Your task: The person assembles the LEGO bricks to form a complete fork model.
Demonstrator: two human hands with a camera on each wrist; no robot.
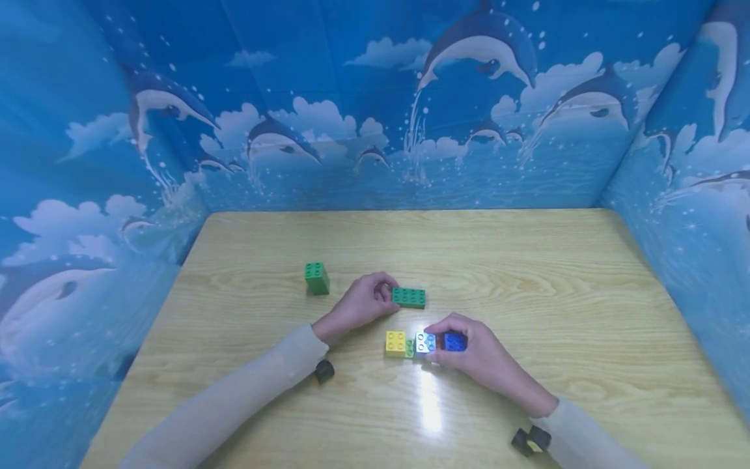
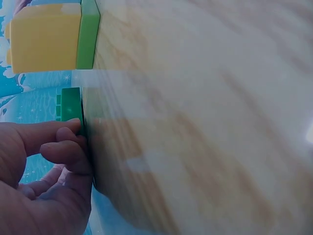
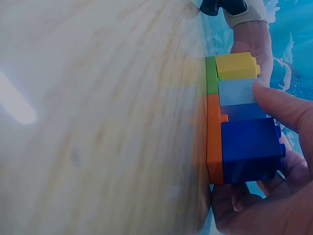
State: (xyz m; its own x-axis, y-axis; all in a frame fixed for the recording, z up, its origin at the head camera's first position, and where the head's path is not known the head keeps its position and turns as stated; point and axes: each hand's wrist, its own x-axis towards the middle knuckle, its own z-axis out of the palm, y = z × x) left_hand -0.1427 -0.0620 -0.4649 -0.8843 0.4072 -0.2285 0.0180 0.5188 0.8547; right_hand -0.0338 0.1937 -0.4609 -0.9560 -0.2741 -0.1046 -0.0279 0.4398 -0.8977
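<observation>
Nearest, at the bottom edge: a pale right sleeve (image 1: pixel 588 433) with a black wrist mount (image 1: pixel 532 440) by the cuff; opposite, a matching left sleeve (image 1: pixel 234 391), likewise reaching inward over the wood-grain table (image 1: pixel 527 260).

Next, with the right hand (image 1: pixel 474 348), thumb and forefinger parted only by the width of the brick, pinches a light blue brick (image 1: pixel 420 345) across its near and far sides, probably to keep off the studs and avoid tipping the row. In the hollow behind the fingertips, a dark blue brick (image 3: pixel 248 152), with an orange stud showing in the gap between. Underneath, an orange base (image 3: pixel 213 142), flat on the table; at its left end, a green base (image 3: pixel 211 76) under a yellow brick (image 1: pixel 395 344). In the right wrist view, light blue seated across the line between orange and green, apparently tying both into one row.

A little farther, with the left hand (image 1: pixel 366 303), fingers bent, pinches the left end of a long green brick (image 1: pixel 408 298), lying studs up and apart from the row; gripped there perhaps to steady it, leaving most studs uncovered.

Farther left, a tall green block (image 1: pixel 317 280), upright, untouched, away from both hands, perhaps for working room. Beyond the table, a blue dolphin backdrop (image 1: pixel 351 65), probably for screening off the surroundings.
</observation>
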